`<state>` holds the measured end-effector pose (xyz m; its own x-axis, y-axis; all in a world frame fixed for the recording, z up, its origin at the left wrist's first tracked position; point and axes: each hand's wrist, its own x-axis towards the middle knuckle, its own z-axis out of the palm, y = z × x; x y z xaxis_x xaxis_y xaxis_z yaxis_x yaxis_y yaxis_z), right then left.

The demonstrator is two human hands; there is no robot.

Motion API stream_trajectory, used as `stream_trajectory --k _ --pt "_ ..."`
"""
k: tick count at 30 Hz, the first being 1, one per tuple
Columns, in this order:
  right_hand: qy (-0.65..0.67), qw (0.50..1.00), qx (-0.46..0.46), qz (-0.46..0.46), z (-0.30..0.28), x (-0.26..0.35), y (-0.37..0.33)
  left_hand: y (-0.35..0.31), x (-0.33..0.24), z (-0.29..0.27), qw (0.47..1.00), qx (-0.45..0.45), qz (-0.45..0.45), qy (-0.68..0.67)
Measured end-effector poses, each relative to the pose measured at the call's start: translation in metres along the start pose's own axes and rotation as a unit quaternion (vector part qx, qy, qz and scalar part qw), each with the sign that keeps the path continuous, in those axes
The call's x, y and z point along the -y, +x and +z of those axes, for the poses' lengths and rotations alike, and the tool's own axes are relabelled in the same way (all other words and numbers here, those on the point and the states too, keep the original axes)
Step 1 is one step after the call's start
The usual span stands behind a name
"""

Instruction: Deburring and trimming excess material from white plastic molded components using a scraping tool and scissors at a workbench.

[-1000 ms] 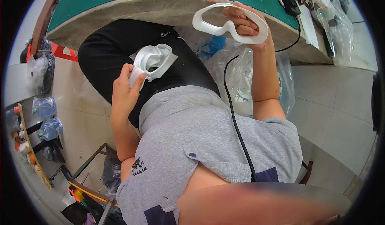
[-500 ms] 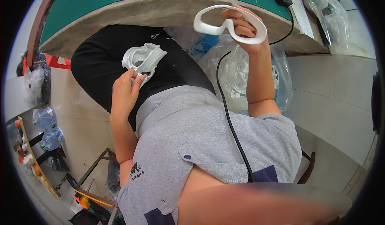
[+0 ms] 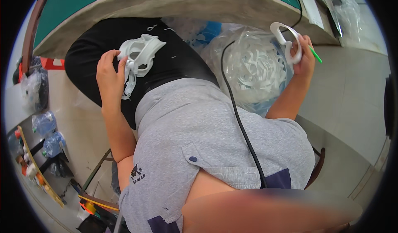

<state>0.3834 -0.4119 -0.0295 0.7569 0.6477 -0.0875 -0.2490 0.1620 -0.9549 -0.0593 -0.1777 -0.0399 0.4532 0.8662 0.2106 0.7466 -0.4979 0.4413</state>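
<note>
A: Two white plastic pieces are held, one in each hand. A white frame [image 3: 139,60] is kept on the lap, on the black trousers [image 3: 174,54]. It is gripped by the left hand [image 3: 110,73], with the fingers closed around its edge.

B: And the other piece?

A: A white ring-shaped part [image 3: 286,42] is held up by the right hand [image 3: 302,56], near the edge of the green table [image 3: 95,0]. The fingers are curled tight around it. A thin green stick [image 3: 316,55] is also tucked in that hand.

B: What is seen around them?

A: A clear bag full of white plastic parts [image 3: 253,67] is sitting just below the right hand, between the knees and the table. A black cable [image 3: 240,125] is draped down over the grey shirt [image 3: 207,141].

B: How should the pieces be handled well?

A: It seems best that the frame is held steady on the lap so it is not dropped. The ring part should be kept away from the cable, so nothing gets caught. The green stick should be pointed away from the body. A firm but gentle grip is probably needed, since thin plastic may be bent.
</note>
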Motion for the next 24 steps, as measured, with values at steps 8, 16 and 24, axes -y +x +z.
stream_trajectory --k 8,16,24 --pt "-0.571 0.801 0.102 -0.145 0.021 -0.01 -0.007 0.02 0.019 0.047 0.998 0.041 0.03 0.025" --pt "-0.188 0.892 0.408 -0.037 0.17 -0.057 0.0 0.024 -0.035 0.013 0.964 -0.113 -0.049 -0.234" --pt "0.037 0.883 0.459 0.092 0.248 -0.068 -0.008 -0.014 -0.077 -0.023 0.959 0.081 0.038 -0.268"
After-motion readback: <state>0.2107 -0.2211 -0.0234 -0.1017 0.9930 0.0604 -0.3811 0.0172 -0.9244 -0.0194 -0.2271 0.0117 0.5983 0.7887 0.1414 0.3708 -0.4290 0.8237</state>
